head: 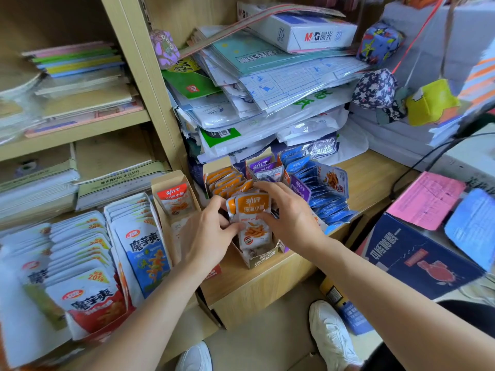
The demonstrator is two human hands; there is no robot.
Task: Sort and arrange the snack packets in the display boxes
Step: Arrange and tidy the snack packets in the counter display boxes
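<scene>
Both of my hands grip a small stack of orange-topped snack packets [253, 220] at the front of a narrow cardboard display box [261, 259]. My left hand [209, 234] pinches the stack's left edge. My right hand [288, 212] holds its right side and top. More orange packets [226, 180] stand in a row behind in the same box. Purple packets [263, 166] and blue packets [321, 194] fill the rows to the right. A box to the left holds a red-topped packet [175, 200].
Larger white snack bags [88, 263] fill display boxes at lower left on the wooden shelf. Piles of plastic-wrapped paper [267, 97] rise behind the boxes. A dark blue carton [417, 258] with pink paper sits at right. My white shoes [332, 333] are on the floor below.
</scene>
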